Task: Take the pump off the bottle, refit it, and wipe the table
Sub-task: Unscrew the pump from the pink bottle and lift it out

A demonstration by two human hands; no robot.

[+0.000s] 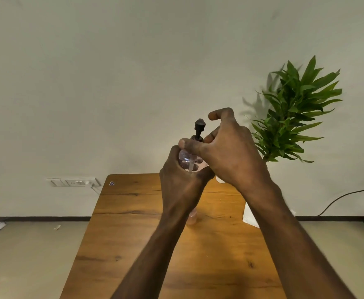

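Observation:
A clear plastic bottle (187, 160) with pinkish liquid is held up above the wooden table (133, 212). My left hand (181, 184) wraps around its body. A black pump (199, 128) sits on the bottle's neck, its head raised. My right hand (228, 152) grips the pump's collar with thumb and fingers; the index finger is lifted above the pump head. The bottle's lower end (191, 216) shows below my left wrist. A white cloth or tissue (249, 216) lies on the table's right side, partly hidden by my right forearm.
A green potted plant (293, 113) stands at the table's far right corner by the wall. A small white round object (220, 179) lies behind my right hand. A wall socket (75, 181) and a cable (345, 196) are near the wall. Paper scraps lie on the floor (25, 255).

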